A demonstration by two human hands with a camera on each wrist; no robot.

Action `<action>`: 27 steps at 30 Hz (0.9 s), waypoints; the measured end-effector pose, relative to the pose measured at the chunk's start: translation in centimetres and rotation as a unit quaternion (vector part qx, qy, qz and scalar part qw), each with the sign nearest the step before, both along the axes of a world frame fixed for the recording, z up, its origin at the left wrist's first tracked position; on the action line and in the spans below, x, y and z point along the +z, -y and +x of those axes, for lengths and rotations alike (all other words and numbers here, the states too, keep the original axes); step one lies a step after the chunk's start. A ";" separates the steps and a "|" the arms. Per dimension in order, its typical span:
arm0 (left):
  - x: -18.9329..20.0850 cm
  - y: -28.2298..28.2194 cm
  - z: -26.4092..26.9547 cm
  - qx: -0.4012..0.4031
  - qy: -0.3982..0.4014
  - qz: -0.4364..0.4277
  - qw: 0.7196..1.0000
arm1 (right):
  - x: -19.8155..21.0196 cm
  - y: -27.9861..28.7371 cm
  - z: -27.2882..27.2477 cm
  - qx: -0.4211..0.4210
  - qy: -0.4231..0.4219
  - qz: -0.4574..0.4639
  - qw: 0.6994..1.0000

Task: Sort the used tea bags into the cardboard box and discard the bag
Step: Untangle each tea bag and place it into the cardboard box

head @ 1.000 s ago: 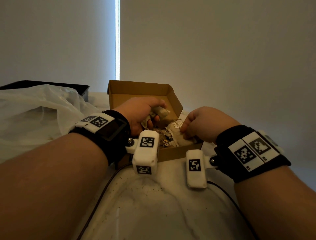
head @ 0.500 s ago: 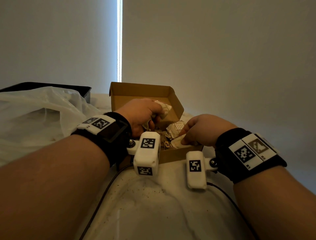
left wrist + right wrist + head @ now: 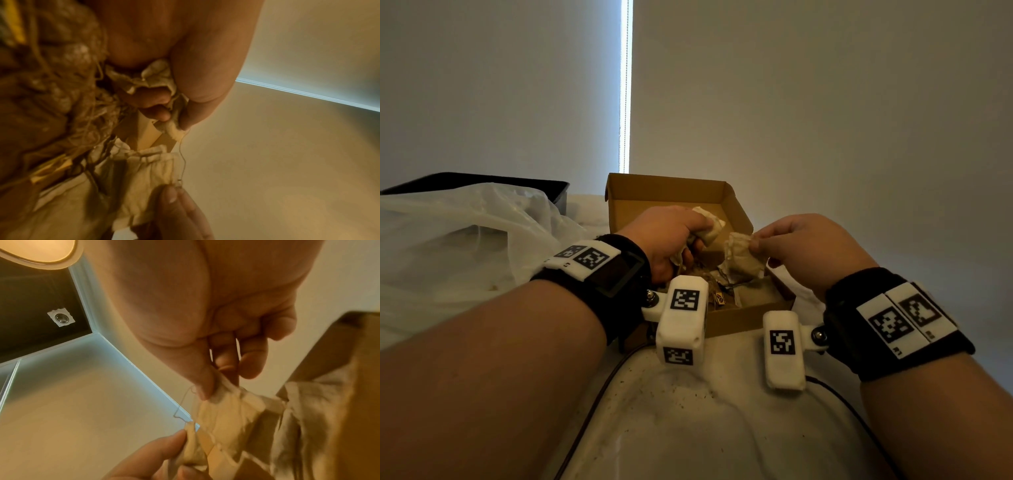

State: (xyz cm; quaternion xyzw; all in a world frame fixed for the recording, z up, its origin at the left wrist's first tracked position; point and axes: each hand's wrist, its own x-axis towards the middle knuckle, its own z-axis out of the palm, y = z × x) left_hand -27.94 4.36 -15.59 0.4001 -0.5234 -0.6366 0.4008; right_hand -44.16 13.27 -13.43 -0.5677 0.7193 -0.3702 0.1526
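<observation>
Damp, cream-coloured paper, crumpled and stained, is what both hands have hold of: one used tea bag point(image 3: 710, 228) is bunched in the left hand point(image 3: 666, 236), and a second tea bag point(image 3: 743, 260) hangs from the right hand point(image 3: 804, 245), both of them over the open cardboard box point(image 3: 732, 318). The relation that matters is the thin string point(image 3: 183, 155) running between the two bags; in the left wrist view it leaves the corner of the bunched bag and drops to the top edge of the hanging one, slack and kinked, not taut. The hanging bag lies with its long axis pointing down and toward the person, its lower end near the heap of tea bags point(image 3: 722, 294) and tags already in the box. It sits directly below the right fingertips point(image 3: 202, 391), which pinch its top corner between thumb and forefinger, the other fingers loosely curled and free. The left hand is closed round its bag, thumb and fingers wrapped about the crumple, to the left of the hanging bag and a little farther from the person. I judge the bags are being teased apart, so the coming move likely draws the hands away from each other along that string. Left of the box lies the clear plastic bag point(image 3: 465, 236), slumped on the white surface point(image 3: 688, 428), with a dark tray point(image 3: 482, 181) behind it.
</observation>
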 end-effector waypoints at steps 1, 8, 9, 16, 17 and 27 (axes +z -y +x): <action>0.0 0.0 0.0 0.003 -0.001 0.002 1.000 | 0.0 0.1 -0.1 0.001 -0.008 0.024 1.000; -0.1 0.2 0.0 0.004 0.003 0.014 1.000 | -0.3 0.6 -1.0 -0.020 -0.105 0.110 0.988; -0.1 0.2 -0.1 0.005 0.004 0.015 1.000 | -0.4 0.6 -1.1 -0.022 -0.095 0.110 0.989; -0.2 0.3 0.0 0.004 0.012 0.022 1.000 | -0.4 0.9 -0.8 -0.005 -0.143 0.137 0.980; -0.1 0.3 0.0 0.004 0.012 0.021 1.000 | -0.3 1.0 -0.5 -0.007 -0.162 0.151 0.975; 0.0 0.3 0.0 0.019 -0.004 0.028 0.999 | -0.5 0.9 -0.7 0.010 -0.047 -0.017 0.999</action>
